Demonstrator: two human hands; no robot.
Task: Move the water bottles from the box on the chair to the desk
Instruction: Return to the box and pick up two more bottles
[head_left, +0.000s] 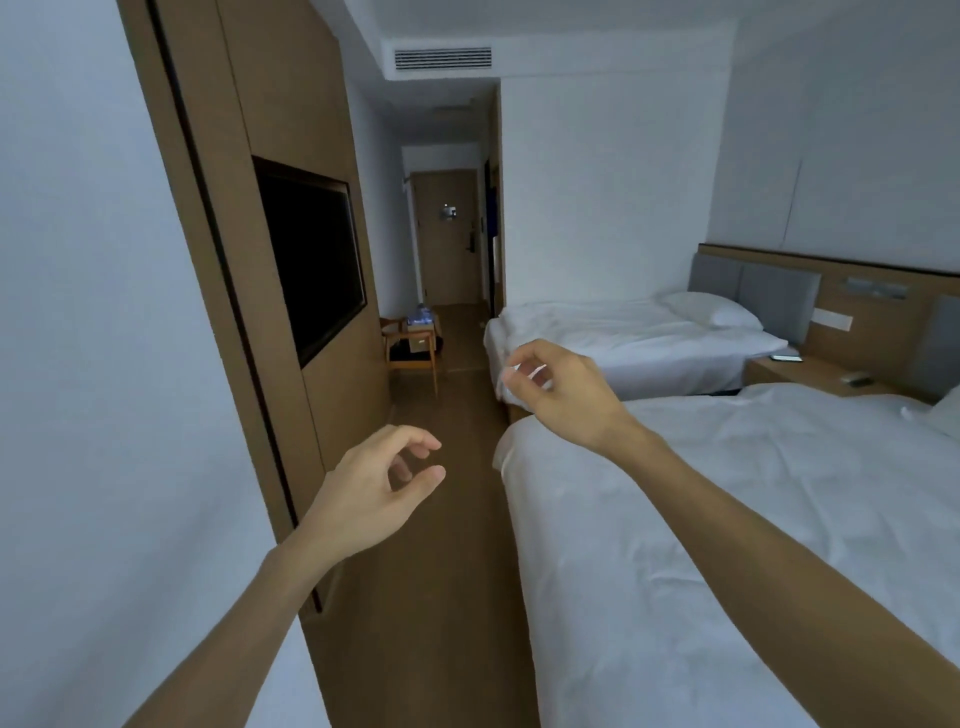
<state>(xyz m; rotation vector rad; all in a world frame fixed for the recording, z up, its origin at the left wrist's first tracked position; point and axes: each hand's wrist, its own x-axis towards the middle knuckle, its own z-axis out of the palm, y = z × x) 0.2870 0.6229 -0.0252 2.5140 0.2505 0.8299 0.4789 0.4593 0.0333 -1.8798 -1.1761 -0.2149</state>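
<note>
Far down the room a wooden chair (413, 353) stands against the left wall. On its seat sits a cardboard box (422, 332) with bluish water bottles (420, 315) showing at its top. My left hand (374, 488) is raised in the aisle, fingers loosely curled, holding nothing. My right hand (553, 389) hangs higher and to the right, over the corner of the near bed, fingers loosely curled and empty too. Both hands are far from the chair. No desk is in view.
A brown aisle floor (441, 597) runs between a wooden wall panel with a dark TV (311, 260) on the left and two white beds (727, 519) on the right. A bedside table (810, 371) stands between the beds. A door (449, 239) closes the far end.
</note>
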